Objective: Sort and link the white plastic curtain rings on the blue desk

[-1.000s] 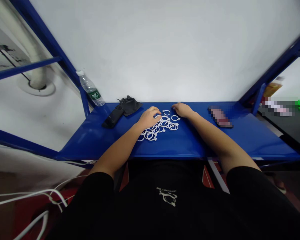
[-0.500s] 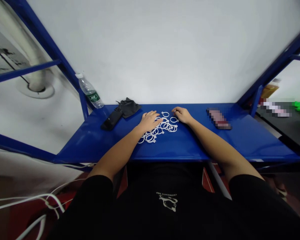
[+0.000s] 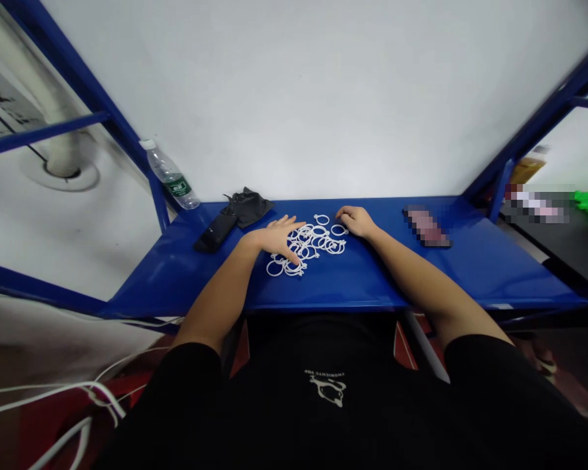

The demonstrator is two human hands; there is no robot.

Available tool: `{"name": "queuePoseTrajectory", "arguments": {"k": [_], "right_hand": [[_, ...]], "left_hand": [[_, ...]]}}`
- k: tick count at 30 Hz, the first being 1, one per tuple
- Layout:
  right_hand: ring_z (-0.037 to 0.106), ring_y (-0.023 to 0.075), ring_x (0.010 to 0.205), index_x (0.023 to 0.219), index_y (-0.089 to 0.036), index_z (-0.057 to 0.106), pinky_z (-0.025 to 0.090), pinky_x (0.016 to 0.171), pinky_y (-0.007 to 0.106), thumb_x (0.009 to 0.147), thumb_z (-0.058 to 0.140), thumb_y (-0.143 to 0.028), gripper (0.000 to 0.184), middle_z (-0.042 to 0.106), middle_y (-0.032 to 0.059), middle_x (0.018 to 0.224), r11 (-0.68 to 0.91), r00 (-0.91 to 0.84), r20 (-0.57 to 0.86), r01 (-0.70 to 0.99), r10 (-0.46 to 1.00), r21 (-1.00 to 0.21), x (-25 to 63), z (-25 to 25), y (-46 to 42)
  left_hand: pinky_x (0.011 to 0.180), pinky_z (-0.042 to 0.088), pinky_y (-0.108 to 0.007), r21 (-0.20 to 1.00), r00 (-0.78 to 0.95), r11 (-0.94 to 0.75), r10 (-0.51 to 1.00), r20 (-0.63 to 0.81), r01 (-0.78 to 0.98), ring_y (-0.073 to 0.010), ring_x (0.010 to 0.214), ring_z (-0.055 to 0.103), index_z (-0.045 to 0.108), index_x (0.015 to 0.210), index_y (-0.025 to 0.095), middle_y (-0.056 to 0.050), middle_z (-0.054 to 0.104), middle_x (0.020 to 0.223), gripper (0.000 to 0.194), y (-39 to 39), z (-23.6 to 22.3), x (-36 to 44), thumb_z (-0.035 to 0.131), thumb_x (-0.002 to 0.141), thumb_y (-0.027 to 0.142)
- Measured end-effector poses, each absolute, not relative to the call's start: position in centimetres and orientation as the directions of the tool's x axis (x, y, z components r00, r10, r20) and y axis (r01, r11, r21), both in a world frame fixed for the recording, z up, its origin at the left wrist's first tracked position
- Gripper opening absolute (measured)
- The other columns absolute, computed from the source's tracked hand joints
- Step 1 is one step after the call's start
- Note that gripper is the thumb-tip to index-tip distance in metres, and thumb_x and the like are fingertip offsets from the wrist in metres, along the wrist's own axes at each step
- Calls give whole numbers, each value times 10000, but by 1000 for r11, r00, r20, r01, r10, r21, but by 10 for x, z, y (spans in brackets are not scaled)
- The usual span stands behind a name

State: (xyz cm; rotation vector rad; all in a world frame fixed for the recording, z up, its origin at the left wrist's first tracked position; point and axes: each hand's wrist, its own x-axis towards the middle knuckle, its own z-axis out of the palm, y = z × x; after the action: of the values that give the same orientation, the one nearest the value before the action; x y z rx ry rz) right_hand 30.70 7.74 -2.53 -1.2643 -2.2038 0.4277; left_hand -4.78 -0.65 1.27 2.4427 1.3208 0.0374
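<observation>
White plastic rings with small tabs, several of them, lie in a loose pile (image 3: 334,246) on the blue tabletop. My left hand (image 3: 278,239) is over the pile's left side, fingers and thumb spread, covering some rings. It is open and grips none of them. My right hand (image 3: 355,220) rests on the table to the right, its fingers curled in. Whether anything is inside that hand is hidden. Two rings lie apart from the heap near my right fingertips: an upper ring (image 3: 322,216) and a lower ring (image 3: 340,226).
Left of the rings are a black phone-like object (image 3: 216,230) and a crumpled black pouch (image 3: 249,207). A clear water bottle (image 3: 171,176) leans by the blue frame. A blurred-out phone-shaped item (image 3: 427,226) lies at right. The white wall (image 3: 304,117) borders the table's back edge.
My left hand has slid left over the pile and its fingers have spread wider, uncovering more rings. My right hand stays in place. The view has shifted slightly.
</observation>
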Motion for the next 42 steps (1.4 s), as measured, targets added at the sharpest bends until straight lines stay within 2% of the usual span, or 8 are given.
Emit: {"name": "queuePoseTrajectory", "arguments": {"k": [7,11,16,19,23,28,37,42], "right_hand": [[760,281,896,851,-208,829,528,823,356,976,504,-272,354,862,99,940,517,-414,318,752,853,-409,310,-23,78],[767,276,922,819,-222,800,548,862,350,917,528,-202,289,868,100,964,555,-446,344,746,826,-367,310,-24,79],[826,303,1025,1283,-170,820,610,948,386,931,526,-177,459,896,126,1168,585,-433,410,702,803,-406,311,-21,72],[837,314,1161,1556,-166,704,626,1037,413,964,543,-195,614,883,128,1328,616,-451,435,679,779,-399,311,-14,65],[828,343,1219,1544,-175,745,627,1069,461,1003,545,-239,580,864,140,1391,647,-513,412,690,753,-324,309,-1,53],[833,310,1086,1493,-219,800,619,1030,454,1003,594,-284,535,886,106,1249,669,-571,349,654,743,-353,299,9,40],[684,387,1505,1481,-259,804,508,1303,623,1010,753,-454,513,805,131,1524,730,-655,343,516,673,-448,282,-19,54],[799,329,1316,1279,-277,891,569,1228,532,1042,723,-572,414,881,92,1329,721,-736,262,414,624,-555,277,-13,45]], "left_hand": [[1451,155,-730,331,536,-463,825,-178,822,-513,1824,-14,229,1906,351,-129,55,1977,1493,-11,-1,-24,936,691,852],[1465,117,-699,359,457,-396,884,-99,845,-462,1835,31,285,1890,307,-146,55,1973,1213,-14,-6,-4,726,926,898],[1468,81,-679,364,356,-353,933,61,862,-427,1838,122,367,1857,258,-169,182,1964,970,-16,3,7,485,1100,852],[1465,51,-695,346,421,-403,907,24,847,-457,1840,38,365,1864,281,-152,116,1973,1094,-16,18,-10,631,999,897],[1448,80,-740,307,508,-432,829,-234,848,-511,1823,-36,219,1909,305,-168,32,1971,1448,-18,28,-36,877,754,878],[1444,96,-749,307,514,-441,828,-224,844,-529,1821,-22,266,1896,295,-176,88,1968,1499,-15,10,-32,924,674,859],[1432,279,-650,361,509,-473,861,-4,803,-458,1761,368,660,1640,272,-160,414,1893,795,-10,-5,-8,686,1036,789],[1327,480,-565,405,505,-523,848,159,750,-413,1567,627,768,1424,227,-180,635,1718,626,-13,-2,-3,587,1122,745]]}}
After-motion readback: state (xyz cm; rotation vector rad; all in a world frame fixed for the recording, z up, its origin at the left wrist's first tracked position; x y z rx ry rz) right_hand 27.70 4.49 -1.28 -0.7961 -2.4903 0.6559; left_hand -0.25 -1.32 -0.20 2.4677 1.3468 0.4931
